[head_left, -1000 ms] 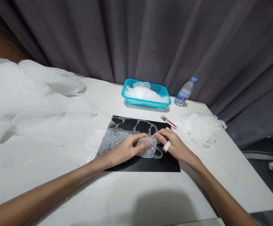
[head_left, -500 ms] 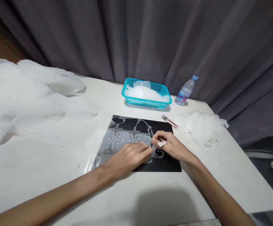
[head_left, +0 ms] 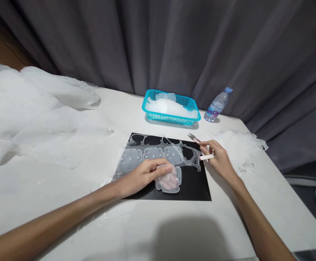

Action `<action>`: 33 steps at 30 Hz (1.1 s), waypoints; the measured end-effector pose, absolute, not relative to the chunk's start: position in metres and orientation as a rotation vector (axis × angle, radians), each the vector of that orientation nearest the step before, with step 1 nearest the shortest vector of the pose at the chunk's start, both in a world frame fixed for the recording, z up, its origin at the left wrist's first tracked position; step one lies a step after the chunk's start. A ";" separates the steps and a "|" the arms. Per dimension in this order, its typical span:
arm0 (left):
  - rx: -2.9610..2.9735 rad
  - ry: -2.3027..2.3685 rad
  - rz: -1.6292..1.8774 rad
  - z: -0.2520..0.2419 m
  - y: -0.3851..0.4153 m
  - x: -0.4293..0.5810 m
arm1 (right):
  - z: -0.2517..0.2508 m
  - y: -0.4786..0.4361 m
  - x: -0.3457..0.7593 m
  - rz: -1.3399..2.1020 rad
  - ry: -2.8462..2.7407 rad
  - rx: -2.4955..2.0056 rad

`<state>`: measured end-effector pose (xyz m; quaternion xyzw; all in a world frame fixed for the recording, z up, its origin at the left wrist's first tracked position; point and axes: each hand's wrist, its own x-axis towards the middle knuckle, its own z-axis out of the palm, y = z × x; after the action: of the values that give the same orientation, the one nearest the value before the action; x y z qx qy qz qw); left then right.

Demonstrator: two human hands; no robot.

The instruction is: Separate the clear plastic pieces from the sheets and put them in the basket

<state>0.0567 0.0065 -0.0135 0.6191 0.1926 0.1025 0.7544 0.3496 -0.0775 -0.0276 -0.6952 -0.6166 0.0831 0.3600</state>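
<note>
My left hand (head_left: 151, 170) is closed on a translucent rounded-square silicone piece (head_left: 168, 184), thumb on top, and its fingers show through from beneath. Held low over a black mat (head_left: 192, 185), the piece is apart from a clear sheet (head_left: 154, 155) of similar pieces joined by a thin frame. My right hand (head_left: 214, 157) is closed around a small white stick-like tool (head_left: 207, 157) at the mat's right edge. Its fingertips are beside the sheet's cut-out end and the handle of the thread snips (head_left: 194, 138); whether they touch either is unclear.
Behind the mat stands a turquoise basket (head_left: 171, 117) heaped with whitish translucent pieces. A water bottle (head_left: 216, 107) is to its right. Clear plastic scraps (head_left: 239, 148) lie right of the mat; large whitish plastic bags (head_left: 38, 108) cover the table's left. A grey curtain (head_left: 158, 43) hangs behind.
A rounded-square piece has come off the sheet's end and is now in my left hand, nearer me. My right hand has moved right and slightly up, with the white tool still in it.
</note>
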 end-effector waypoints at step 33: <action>0.898 0.379 0.210 -0.013 0.019 0.053 | -0.019 -0.098 0.298 0.561 -1.837 -1.527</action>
<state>0.0534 0.0191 -0.0130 0.4305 0.1820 0.1005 0.8783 0.2983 -0.0984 -0.0190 -0.5858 -0.7047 0.2154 0.3374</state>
